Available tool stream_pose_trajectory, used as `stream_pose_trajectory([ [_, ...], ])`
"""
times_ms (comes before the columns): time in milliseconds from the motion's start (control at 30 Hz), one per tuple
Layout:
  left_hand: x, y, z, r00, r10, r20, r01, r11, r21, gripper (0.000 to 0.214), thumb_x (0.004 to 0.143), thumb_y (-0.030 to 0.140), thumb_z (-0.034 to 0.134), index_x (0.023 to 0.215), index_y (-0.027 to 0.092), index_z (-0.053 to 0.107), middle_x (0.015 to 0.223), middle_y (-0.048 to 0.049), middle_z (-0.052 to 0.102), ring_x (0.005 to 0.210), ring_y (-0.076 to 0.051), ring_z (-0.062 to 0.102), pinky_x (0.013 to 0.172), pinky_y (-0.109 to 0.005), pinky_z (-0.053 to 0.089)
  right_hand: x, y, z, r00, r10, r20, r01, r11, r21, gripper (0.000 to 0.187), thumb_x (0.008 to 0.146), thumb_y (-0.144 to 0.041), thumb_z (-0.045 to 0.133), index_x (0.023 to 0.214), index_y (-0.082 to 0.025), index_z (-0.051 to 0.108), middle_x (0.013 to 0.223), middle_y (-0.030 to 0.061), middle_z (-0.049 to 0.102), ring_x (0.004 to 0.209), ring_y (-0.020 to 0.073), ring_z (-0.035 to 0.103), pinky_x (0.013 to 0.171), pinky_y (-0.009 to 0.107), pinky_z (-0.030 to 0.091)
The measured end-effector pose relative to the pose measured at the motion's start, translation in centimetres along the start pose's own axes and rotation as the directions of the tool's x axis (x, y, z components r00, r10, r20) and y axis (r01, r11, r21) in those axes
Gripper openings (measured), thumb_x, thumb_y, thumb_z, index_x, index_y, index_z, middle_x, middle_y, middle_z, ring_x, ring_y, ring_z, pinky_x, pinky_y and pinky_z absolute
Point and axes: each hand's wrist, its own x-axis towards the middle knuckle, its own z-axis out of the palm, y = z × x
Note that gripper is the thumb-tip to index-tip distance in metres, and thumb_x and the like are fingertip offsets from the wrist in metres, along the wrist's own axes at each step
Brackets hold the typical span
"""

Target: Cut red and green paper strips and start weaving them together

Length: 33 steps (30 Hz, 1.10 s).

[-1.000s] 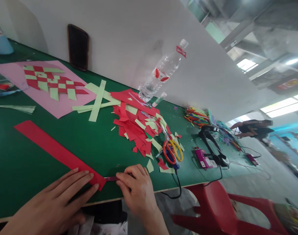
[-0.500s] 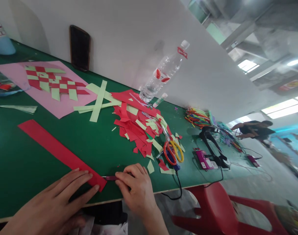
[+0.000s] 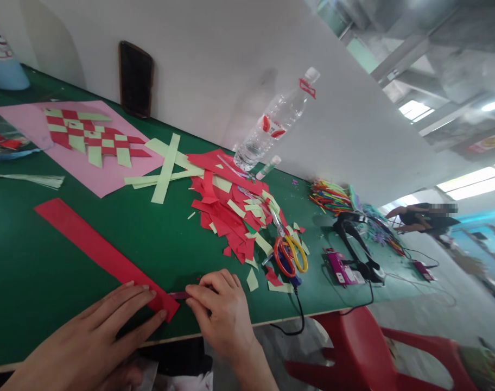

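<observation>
A long red paper strip (image 3: 96, 244) lies slantwise on the green tabletop, folded or layered near its lower right end. My left hand (image 3: 96, 331) rests flat on that end, fingers stretched out, pressing it down. In my right hand (image 3: 223, 304) is a slim dark-pink craft knife (image 3: 179, 295), pinched between thumb and fingers. Its tip meets the strip's right edge; whether it is on top of the paper or between layers I cannot tell. A pile of red and pale-green paper scraps (image 3: 231, 228) lies beyond my hands, with scissors (image 3: 290, 252) at its right side.
A pink sheet (image 3: 105, 182) bears woven red-and-green paper fish shapes. Against the wall stand a phone (image 3: 136, 79) and a plastic bottle (image 3: 267, 127), near a glue stick (image 3: 267, 167). Farther right are a black head strap (image 3: 355, 239), a power bank (image 3: 341, 269) and a red chair (image 3: 361, 342).
My right hand has moved slightly left, bringing the craft knife's tip further onto the strip's edge. My left hand stays pressed on the strip. The whole view has shifted a little.
</observation>
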Motion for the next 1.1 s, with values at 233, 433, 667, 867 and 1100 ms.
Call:
stream_pose_trajectory([
  [233, -0.3, 0.0, 0.5, 1.000, -0.002, -0.015, 0.001, 0.999, -0.038, 0.092, 0.081, 0.058, 0.080, 0.162, 0.046, 0.040, 0.157, 0.0044, 0.062, 0.146, -0.031, 0.052, 0.113, -0.043, 0.055, 0.4, 0.1, 0.1, 0.999, 0.000, -0.034, 0.000, 1.000, 0.005, 0.013, 0.098, -0.022, 0.076, 0.109, -0.029, 0.080, 0.094, 0.0012, 0.072, 0.090, 0.0207, 0.064, 0.078, 0.036, 0.043],
  [433, -0.1, 0.0, 0.2, 1.000, -0.025, -0.016, 0.023, 0.997, -0.072, 0.084, 0.082, 0.053, 0.079, 0.159, 0.048, 0.046, 0.158, 0.0060, 0.061, 0.151, -0.030, 0.048, 0.114, -0.039, 0.053, 0.9, -0.2, 0.4, 1.000, -0.025, -0.003, 0.025, 1.000, 0.004, 0.013, 0.098, -0.024, 0.078, 0.109, -0.029, 0.079, 0.097, 0.0011, 0.073, 0.090, 0.0207, 0.064, 0.078, 0.036, 0.042],
  [667, 0.0, 0.1, -0.2, 0.999, -0.029, 0.013, 0.029, 0.999, -0.033, 0.093, 0.077, 0.059, 0.083, 0.160, 0.047, 0.044, 0.163, 0.0027, 0.057, 0.150, -0.031, 0.050, 0.112, -0.039, 0.056, 1.3, 0.2, 0.5, 0.999, -0.024, -0.025, 0.023, 1.000, -0.008, 0.011, 0.098, -0.024, 0.078, 0.108, -0.028, 0.080, 0.093, 0.0011, 0.073, 0.090, 0.0204, 0.064, 0.078, 0.036, 0.042],
  [867, -0.1, 0.2, -0.6, 0.999, -0.041, 0.018, 0.042, 0.997, -0.060, 0.090, 0.078, 0.052, 0.082, 0.160, 0.047, 0.044, 0.162, 0.0039, 0.059, 0.148, -0.032, 0.054, 0.111, -0.041, 0.058, 1.7, -0.2, 0.7, 1.000, -0.030, -0.002, 0.030, 1.000, 0.001, 0.012, 0.099, -0.026, 0.077, 0.109, -0.030, 0.080, 0.095, 0.0007, 0.073, 0.091, 0.0202, 0.064, 0.078, 0.036, 0.042],
  [1100, -0.1, 0.3, -0.4, 0.999, -0.046, -0.017, 0.045, 0.998, -0.034, 0.092, 0.077, 0.058, 0.082, 0.159, 0.047, 0.045, 0.162, 0.0033, 0.058, 0.149, -0.031, 0.052, 0.112, -0.038, 0.056, 2.1, -0.2, 1.1, 0.999, -0.032, -0.021, 0.032, 0.999, 0.011, 0.012, 0.098, -0.025, 0.077, 0.108, -0.029, 0.080, 0.095, 0.0003, 0.073, 0.091, 0.0203, 0.064, 0.078, 0.037, 0.042],
])
